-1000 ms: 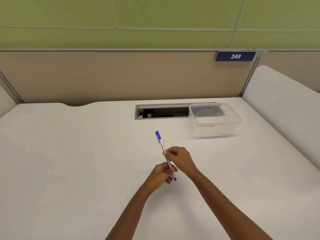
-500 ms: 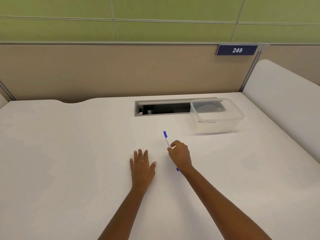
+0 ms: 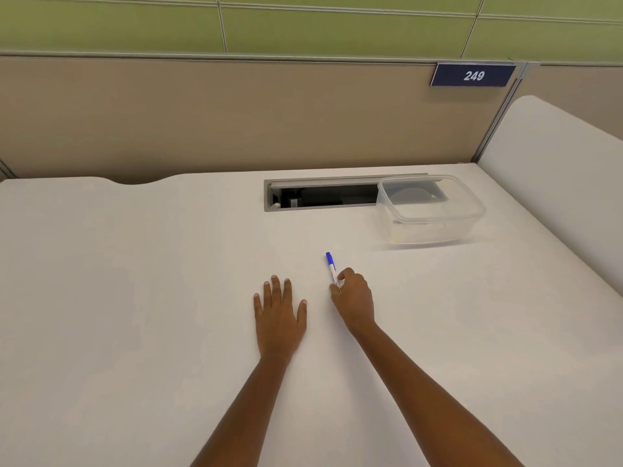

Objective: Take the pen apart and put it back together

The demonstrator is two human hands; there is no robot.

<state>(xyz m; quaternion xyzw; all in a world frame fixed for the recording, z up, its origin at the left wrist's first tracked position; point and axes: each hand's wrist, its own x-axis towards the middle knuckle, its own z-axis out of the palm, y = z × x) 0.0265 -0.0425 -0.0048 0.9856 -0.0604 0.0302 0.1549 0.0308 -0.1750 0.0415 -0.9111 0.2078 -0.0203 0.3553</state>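
Note:
A slim pen (image 3: 331, 266) with a blue cap and a clear barrel points away from me at the middle of the white desk (image 3: 135, 298). My right hand (image 3: 353, 298) pinches its barrel between thumb and fingers, low over the desk; the pen's near end is hidden under that hand. My left hand (image 3: 279, 316) lies flat on the desk with straight, spread fingers, a short way left of the pen and apart from it.
A clear plastic container (image 3: 429, 212) stands at the back right, partly over an open cable slot (image 3: 323, 194) in the desk. A beige partition with a blue "249" sign (image 3: 473, 75) closes the back. A white side panel (image 3: 556, 183) rises on the right.
My left hand has let go of the pen and moved left, flat onto the desk. My right hand has carried the pen forward and down toward the desk.

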